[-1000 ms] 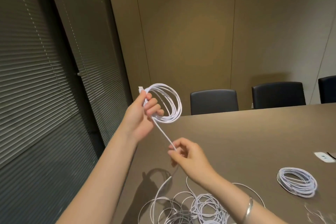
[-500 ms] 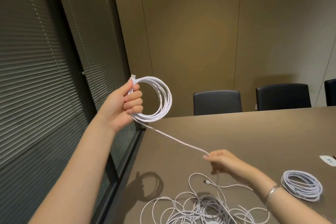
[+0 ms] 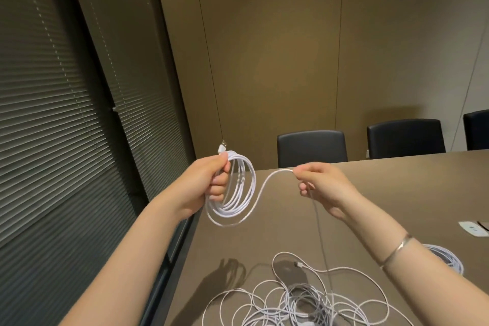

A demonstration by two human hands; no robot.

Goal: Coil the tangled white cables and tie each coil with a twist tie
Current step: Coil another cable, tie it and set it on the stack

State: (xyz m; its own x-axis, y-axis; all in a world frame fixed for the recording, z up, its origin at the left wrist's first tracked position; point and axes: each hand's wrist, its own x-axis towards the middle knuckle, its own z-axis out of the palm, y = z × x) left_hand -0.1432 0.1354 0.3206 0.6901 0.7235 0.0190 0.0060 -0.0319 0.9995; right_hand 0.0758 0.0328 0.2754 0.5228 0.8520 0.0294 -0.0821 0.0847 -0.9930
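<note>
My left hand [image 3: 209, 182] grips the coil [image 3: 232, 193] steady; right hand [image 3: 321, 185] fingertips [image 3: 297, 171] pinch the loose strand [image 3: 270, 180] to feed another loop.

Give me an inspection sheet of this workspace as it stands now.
Surface: brown table, mostly bare at its far end.
Job's things: coil held up in the air; finished coil lying on the table, partly behind the right forearm; twist ties: nothing seen.
Clutter: small white object near the table's right edge.
Grippers: left hand grips the coil; right hand pinches the strand leading off the coil.
Cables: tangled pile on the near table, a plug end lying free.
Surroundings: window blinds at left, panelled wall, black chairs.
</note>
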